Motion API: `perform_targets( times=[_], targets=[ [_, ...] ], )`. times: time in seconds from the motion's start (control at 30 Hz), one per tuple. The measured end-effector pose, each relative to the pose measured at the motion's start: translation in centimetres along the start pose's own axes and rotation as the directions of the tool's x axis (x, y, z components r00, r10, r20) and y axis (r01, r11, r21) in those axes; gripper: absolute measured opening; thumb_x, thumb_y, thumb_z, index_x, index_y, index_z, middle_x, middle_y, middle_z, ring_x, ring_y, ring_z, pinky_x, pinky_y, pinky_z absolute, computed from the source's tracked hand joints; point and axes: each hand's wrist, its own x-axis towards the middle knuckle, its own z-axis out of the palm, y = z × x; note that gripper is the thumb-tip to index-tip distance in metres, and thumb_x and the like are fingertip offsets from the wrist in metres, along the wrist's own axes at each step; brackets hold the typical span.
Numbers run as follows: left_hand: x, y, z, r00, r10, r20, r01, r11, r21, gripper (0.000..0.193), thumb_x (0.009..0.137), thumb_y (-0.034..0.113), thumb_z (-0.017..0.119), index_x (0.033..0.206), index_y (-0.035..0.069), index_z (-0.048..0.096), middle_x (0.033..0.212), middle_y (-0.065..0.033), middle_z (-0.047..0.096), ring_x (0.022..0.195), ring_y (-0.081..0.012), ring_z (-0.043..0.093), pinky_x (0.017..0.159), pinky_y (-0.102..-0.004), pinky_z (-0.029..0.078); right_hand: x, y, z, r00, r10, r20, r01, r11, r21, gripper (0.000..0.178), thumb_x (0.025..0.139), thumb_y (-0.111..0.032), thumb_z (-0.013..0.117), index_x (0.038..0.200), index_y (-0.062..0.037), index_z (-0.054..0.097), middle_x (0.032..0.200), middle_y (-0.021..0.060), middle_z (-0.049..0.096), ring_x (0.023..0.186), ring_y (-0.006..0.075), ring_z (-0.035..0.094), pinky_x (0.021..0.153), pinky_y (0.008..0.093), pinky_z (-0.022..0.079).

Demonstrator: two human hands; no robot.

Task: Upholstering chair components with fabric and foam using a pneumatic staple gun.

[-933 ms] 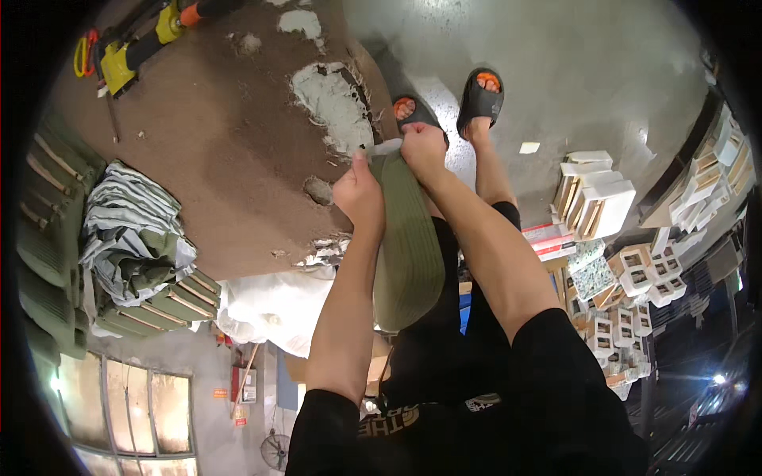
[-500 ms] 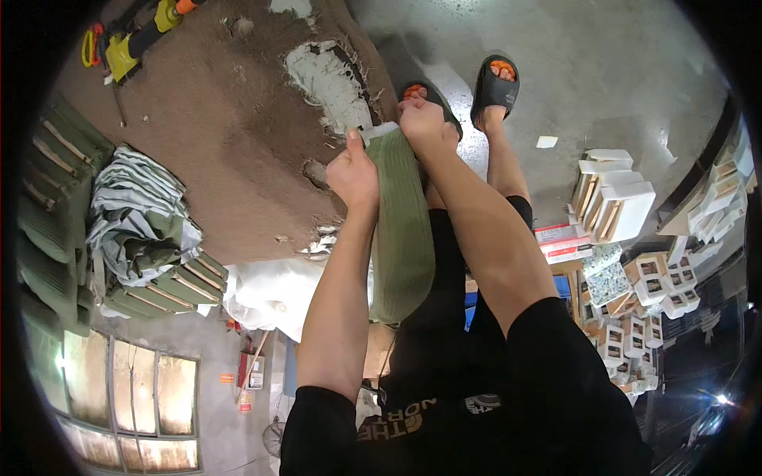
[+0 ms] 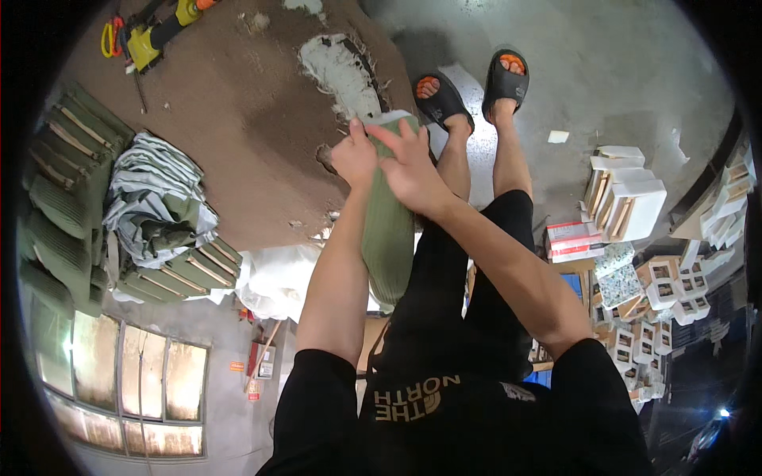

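Note:
A long padded piece covered in green ribbed fabric (image 3: pixel 389 254) stretches away from my body beside the brown covered worktable, with a white strip showing at its far end. My left hand (image 3: pixel 355 159) is closed on the left edge near that end, thumb up. Across the top of the fabric lies my right hand (image 3: pixel 413 170), its fingers stretched and apart, the index finger reaching close to my left thumb. The underside of the padded piece is hidden.
The brown table cover (image 3: pixel 238 159) is torn, with white showing through. A yellow and black power tool (image 3: pixel 147 46) and yellow-handled scissors (image 3: pixel 111 38) lie far left. Folded striped fabric (image 3: pixel 155 198) sits by green wood-framed pieces (image 3: pixel 186 274). White padded frames (image 3: pixel 631 198) stand at right.
My right hand has let go of the far right corner and come back onto the fabric, fingers opening out. The green piece has tilted slightly, and the view has shifted.

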Motion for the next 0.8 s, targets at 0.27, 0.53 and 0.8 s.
perform_targets(
  times=[0.27,0.53,0.8],
  targets=[
    [1.1,-3.2,1.7,0.983,0.185,-0.007,-0.183,0.968,-0.174,0.06,0.096,0.05,0.054,0.073,-0.005,0.067,0.059,-0.0142,0.063,0.055,-0.019,0.057,0.058,-0.0401,0.046,3.4,-0.5,0.9,0.999,0.04,0.018,-0.041,0.994,0.104,0.03,0.088,-0.022,0.059,0.113,-0.005,0.064,0.094,0.0165,0.068,0.102,0.034,0.061,0.093,0.0391,0.045],
    [-3.1,1.8,0.4,0.989,0.014,0.145,0.018,0.975,-0.221,0.063,0.094,0.046,0.06,0.059,-0.006,0.058,0.05,-0.0064,0.05,0.051,-0.0128,0.045,0.052,-0.035,0.038,1.1,6.1,-0.3,0.803,0.539,-0.255,-0.372,0.787,0.492,0.024,0.086,-0.021,0.066,0.101,-0.0032,0.066,0.095,0.0112,0.066,0.092,0.0229,0.065,0.085,0.0341,0.049],
    [-6.6,3.3,4.0,0.874,0.199,0.443,-0.026,0.93,-0.366,0.035,0.093,0.031,0.066,0.078,-0.001,0.064,0.063,0.0031,0.052,0.061,-0.0066,0.043,0.057,-0.0261,0.038,-0.9,15.8,-1.3,0.797,0.598,0.084,-0.448,0.492,0.747,0.034,0.093,-0.028,0.06,0.112,-0.0007,0.065,0.095,0.0069,0.067,0.084,0.0139,0.061,0.078,0.0268,0.048]
  ],
)
